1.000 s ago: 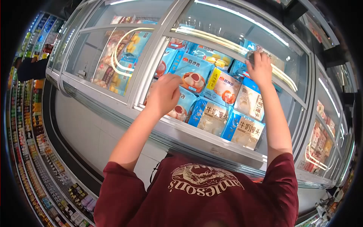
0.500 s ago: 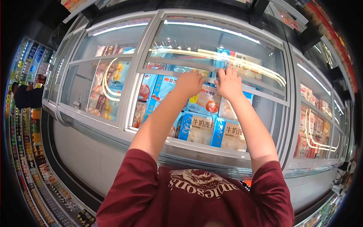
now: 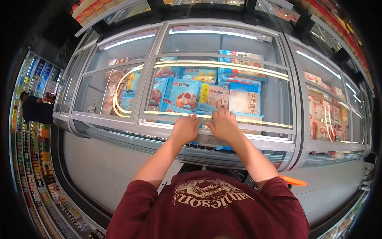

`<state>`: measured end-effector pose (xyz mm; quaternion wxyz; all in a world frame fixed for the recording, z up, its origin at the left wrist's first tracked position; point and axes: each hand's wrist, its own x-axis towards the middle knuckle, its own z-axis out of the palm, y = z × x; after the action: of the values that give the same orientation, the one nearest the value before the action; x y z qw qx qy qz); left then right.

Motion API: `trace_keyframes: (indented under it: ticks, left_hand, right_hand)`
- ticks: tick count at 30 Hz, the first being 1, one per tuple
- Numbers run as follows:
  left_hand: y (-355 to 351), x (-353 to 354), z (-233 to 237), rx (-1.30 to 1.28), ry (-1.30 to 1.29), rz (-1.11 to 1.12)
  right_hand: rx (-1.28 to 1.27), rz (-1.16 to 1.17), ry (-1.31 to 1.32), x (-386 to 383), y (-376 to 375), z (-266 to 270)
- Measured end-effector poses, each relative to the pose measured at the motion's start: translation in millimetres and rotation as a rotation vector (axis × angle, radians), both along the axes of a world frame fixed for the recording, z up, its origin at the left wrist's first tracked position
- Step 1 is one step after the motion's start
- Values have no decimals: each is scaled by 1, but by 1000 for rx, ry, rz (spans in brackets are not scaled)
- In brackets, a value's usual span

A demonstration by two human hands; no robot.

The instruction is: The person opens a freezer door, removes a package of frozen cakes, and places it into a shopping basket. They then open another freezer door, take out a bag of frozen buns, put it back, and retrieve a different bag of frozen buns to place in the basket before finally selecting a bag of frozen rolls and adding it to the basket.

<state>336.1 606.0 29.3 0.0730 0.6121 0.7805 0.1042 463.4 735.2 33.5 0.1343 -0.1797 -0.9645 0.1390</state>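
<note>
Beyond the freezer (image 3: 151, 71), stocked shelves (image 3: 38, 159).

Bright strip glare (image 3: 223, 64) curves across the glass (image 3: 262, 73), with fisheye edges bending into black

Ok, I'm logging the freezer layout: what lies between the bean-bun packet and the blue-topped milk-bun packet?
Another packet, with a yellow strip along its left; the head view shows it.

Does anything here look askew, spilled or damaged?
No spill or damage shows. Under the glass lid, one bag looks turned sideways: its lettering runs down, unlike on the yellow-edged bag. An orange object juts out by the right sleeve, unidentifiable.
</note>
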Motion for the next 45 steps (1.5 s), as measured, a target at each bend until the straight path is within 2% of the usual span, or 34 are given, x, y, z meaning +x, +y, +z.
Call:
trace_keyframes:
  ticks: [3,4,7,13,17,25,33,36,37,40,45]
  left_hand:
    - [-25,12,-11,140,11,-6]
    - [-33,16,-14,109,-62,21]
    - [-46,26,-30,303,46,24]
    - [-52,29,-42,375,83,-15]
    - [-57,25,-50,484,63,-90]
    - [-57,26,-54,406,101,-30]
    - [-63,30,-54,455,110,17]
    - [-79,4,-47,414,187,161]
    - [-92,-17,-45,421,234,285]
    - [-154,-113,-29,374,351,617]
    - [-244,-259,-8,202,440,801]
  right_hand:
    - [-12,-6,1,14,-20,3]
    - [-11,-15,13,17,-25,3]
    - [14,-69,32,23,-32,3]
    - [13,-245,147,29,-45,-3]
    - [38,-314,52,23,-52,-3]
    - [62,-243,-84,27,-53,4]
    - [52,-158,-149,29,-43,4]
    - [56,-102,-54,33,-39,-4]
    - [62,-83,-16,34,-37,-7]
    - [83,-56,49,35,-34,-20]
    - [36,-93,-91,29,-41,-6]
